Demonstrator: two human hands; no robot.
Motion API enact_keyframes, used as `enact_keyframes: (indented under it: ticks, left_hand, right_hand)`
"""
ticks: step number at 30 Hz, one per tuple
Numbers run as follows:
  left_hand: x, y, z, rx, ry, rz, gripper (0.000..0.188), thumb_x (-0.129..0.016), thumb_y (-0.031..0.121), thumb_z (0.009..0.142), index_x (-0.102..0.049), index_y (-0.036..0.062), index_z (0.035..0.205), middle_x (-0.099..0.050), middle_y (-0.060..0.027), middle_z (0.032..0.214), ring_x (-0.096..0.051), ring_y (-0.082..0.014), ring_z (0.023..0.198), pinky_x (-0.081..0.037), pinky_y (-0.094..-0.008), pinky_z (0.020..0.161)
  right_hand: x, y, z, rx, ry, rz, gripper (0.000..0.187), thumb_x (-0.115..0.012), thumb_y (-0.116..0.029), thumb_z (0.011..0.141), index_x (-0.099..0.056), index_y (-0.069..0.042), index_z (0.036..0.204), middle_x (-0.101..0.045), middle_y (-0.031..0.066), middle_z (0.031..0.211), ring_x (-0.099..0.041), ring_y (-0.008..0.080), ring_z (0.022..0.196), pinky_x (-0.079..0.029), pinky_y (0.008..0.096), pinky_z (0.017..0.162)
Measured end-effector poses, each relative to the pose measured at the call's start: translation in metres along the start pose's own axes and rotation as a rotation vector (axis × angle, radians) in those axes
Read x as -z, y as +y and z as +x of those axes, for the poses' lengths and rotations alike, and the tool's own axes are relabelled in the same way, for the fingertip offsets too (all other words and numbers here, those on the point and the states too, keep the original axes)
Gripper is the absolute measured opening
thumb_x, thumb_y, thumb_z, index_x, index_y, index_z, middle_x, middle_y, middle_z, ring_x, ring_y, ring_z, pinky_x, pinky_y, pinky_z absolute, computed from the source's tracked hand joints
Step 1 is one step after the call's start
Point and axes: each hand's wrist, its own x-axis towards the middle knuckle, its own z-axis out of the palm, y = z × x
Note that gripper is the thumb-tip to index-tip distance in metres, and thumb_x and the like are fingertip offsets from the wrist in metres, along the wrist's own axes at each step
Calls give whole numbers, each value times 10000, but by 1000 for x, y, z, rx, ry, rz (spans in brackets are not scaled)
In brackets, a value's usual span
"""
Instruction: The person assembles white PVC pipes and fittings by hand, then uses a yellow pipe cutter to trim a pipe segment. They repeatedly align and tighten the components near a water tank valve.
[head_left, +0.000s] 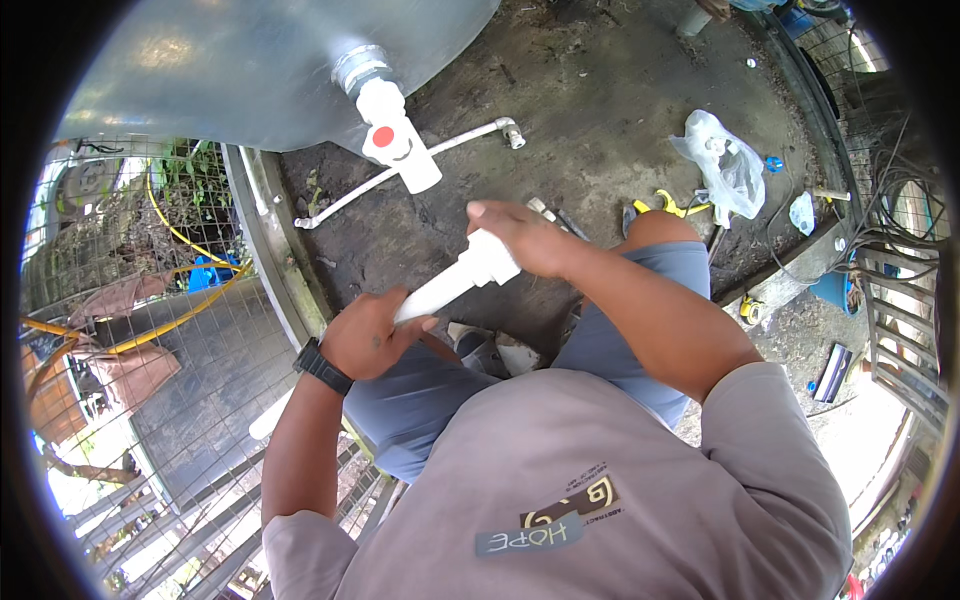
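I hold a white plastic pipe (440,292) at a slant in front of my knees, with a wider white fitting (490,257) on its upper right end. My left hand (362,335) is wrapped round the lower part of the pipe. Around the fitting is closed my right hand (527,240), its thumb near the top. Just beyond them, a white plastic valve (402,150) with a red round mark sticks out from a grey metal tank (230,75), angled down toward me.
A thin white pipe (360,192) with elbow ends lies on the dark concrete floor (590,90) below the valve. To the right are a yellow-handled tool (685,206) and a clear plastic bag (738,178). Wire mesh (110,300) stands at left, and cables (905,210) hang at right.
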Motion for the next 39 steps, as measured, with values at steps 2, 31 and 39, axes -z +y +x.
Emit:
enact_keyframes:
  ticks: [2,31,39]
  left_hand:
    - [3,4,1,32,-12,26,383,-680,360,949,-598,-15,947,-624,-263,718,-648,-453,703,-488,-472,621]
    - [13,21,6,16,-96,37,432,-652,436,951,-645,5,981,-680,-244,805,-677,-445,799,-521,-496,709]
    - [9,23,7,15,-81,33,450,-636,452,957,-644,2,975,-671,-248,792,-668,-452,794,-513,-503,704]
  right_hand:
    - [0,-6,0,-125,-42,154,774,-273,-703,1005,-642,-28,1091,-626,126,1004,-576,254,1020,-423,405,943]
    - [7,-1,8,-384,-185,749,1126,-312,-900,854,-254,-54,1594,-367,197,1556,-546,210,1162,-534,395,934]
    - [7,-3,8,-394,-135,762,1104,-360,-885,859,-321,-41,1569,-505,182,1416,-578,198,1095,-561,390,868]
